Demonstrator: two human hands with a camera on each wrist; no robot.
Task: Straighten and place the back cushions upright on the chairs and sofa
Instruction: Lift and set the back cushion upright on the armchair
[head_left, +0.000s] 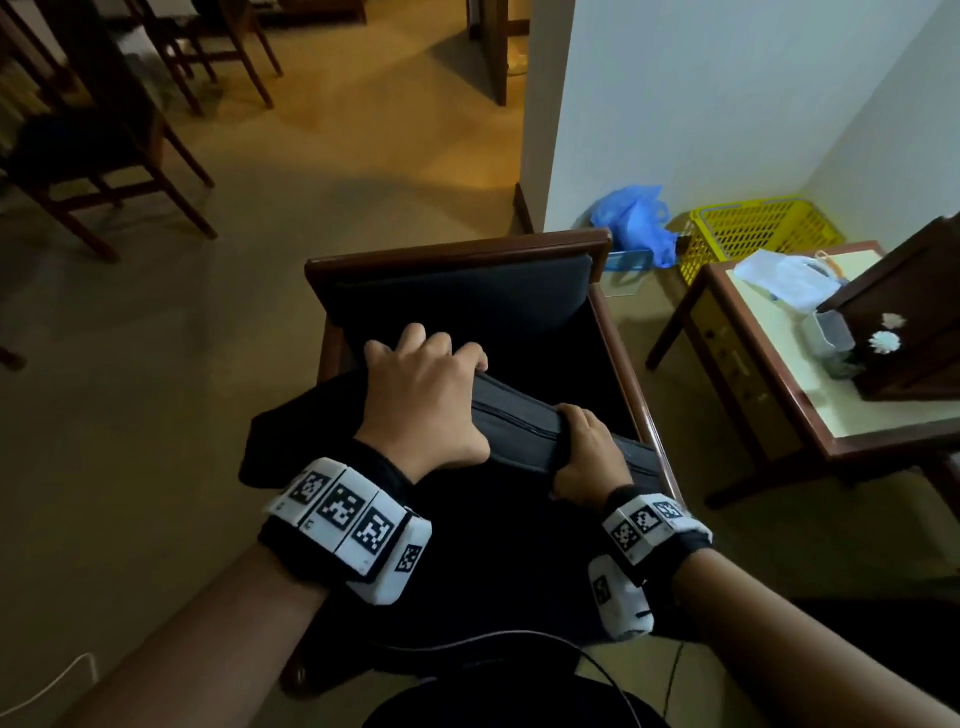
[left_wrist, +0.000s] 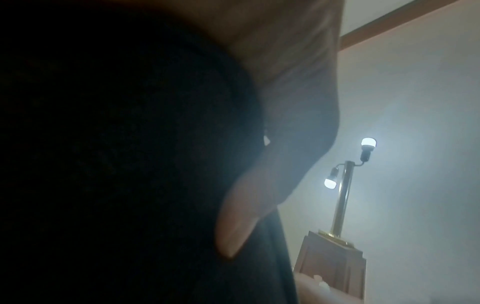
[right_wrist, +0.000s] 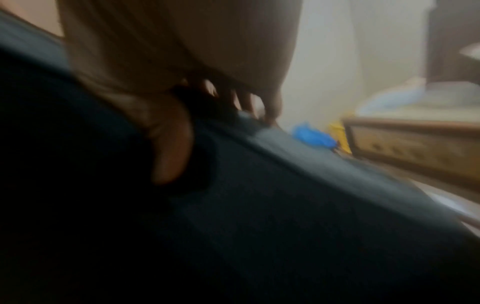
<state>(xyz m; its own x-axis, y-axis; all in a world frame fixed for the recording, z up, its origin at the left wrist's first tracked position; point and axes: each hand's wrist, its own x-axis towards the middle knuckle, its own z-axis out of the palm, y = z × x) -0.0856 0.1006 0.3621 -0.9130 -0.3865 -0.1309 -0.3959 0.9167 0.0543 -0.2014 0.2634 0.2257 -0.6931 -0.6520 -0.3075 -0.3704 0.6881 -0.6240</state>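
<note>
Left fingers (head_left: 470, 358) curl over the top edge of the cushion (head_left: 519, 423), thumb underneath near the zip side, so the left hand (head_left: 421, 400) grips it. Right fingers (right_wrist: 249, 102) wrap the same edge farther along, thumb pressed into the dark fabric; right hand (head_left: 589, 457) grips too. Both hands sit close together on one long edge, toward its right end.

Cushion is in the chair (head_left: 467, 249), lying tilted across the seat, not yet upright. Its left corner hangs out past the chair's left arm; right end is near the right arm rail. A 2nd dark cushion stands at the far side of the chair, against the wooden rail there.

Risks, as I judge them:
- Grip is off-centre w/ both hands bunched, so the free left end may sag or swing when lifted & catch on the left arm.
- Cushion looks soft, may fold at the middle and slump instead of standing.
- Right end could snag on the right rail if turned inside the frame.
- Bench (head_left: 779, 415) w/ loose bags & small items is near the chair's right side; a wide swing could knock them.

Pose: both forearms reach forward & down from the near edge of the chair, wrists bent, knuckles up, left hand higher and farther in than the right. Right wrist view is blurred.
</note>
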